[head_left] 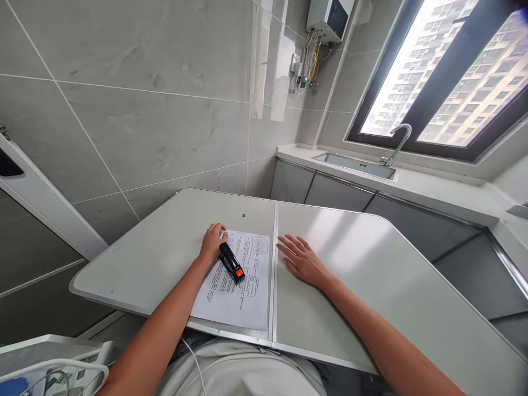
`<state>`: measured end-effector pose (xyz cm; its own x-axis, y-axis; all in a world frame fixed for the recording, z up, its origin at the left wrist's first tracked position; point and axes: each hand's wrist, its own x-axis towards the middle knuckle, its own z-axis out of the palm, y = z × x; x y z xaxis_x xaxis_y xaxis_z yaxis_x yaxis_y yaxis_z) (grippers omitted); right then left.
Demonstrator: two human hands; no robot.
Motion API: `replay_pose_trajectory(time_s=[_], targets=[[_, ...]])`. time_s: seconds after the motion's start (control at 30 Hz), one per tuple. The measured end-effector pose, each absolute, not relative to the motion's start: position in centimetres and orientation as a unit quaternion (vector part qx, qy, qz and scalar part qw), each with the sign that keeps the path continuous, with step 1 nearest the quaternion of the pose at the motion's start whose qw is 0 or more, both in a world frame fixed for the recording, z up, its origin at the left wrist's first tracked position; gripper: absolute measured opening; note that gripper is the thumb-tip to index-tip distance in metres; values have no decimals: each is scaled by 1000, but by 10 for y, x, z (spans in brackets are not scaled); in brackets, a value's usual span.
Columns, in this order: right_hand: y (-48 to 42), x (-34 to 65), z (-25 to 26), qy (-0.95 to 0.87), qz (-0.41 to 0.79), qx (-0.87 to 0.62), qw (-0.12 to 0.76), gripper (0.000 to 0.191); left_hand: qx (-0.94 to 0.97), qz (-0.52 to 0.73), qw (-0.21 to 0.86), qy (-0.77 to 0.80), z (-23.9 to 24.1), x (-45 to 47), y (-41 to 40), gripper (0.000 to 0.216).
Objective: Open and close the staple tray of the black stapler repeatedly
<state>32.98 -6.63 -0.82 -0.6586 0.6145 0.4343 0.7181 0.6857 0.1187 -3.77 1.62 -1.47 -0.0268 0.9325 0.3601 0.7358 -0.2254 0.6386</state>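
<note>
A printed sheet of paper [241, 286] lies on the left half of a grey folding table [355, 258]. A black stapler with an orange end [231, 262] rests on the sheet near its top left corner. My left hand [212, 242] is curled at the sheet's top left corner, its fingers closed around the far end of the stapler. My right hand [301, 259] lies flat on the right half of the table, fingers stretched out and apart, holding nothing, just right of the table's centre seam.
Behind the table runs a counter with a steel sink [355, 164] and a curved tap [398, 143] under a window. A wall-mounted water heater [330, 19] hangs above. A white device with cables [53, 366] sits at the lower left.
</note>
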Motion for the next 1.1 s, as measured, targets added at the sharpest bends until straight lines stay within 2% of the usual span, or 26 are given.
replay_pose_trajectory(time_s=[0.13,0.47,0.77,1.1], targets=[[-71,319,-8,-922,-132,-316,181,50,675,368,124,627,-16,-38,17,6],[-71,319,-5,-912,-137,-350,167,48,692,347,118,622,-17,-40,19,13],[-78,313,-6,-909,-174,-340,164,59,697,339,116,621,-14,-39,18,14],[-78,313,-9,-908,-181,-340,166,57,701,342,116,616,-18,-41,21,15]])
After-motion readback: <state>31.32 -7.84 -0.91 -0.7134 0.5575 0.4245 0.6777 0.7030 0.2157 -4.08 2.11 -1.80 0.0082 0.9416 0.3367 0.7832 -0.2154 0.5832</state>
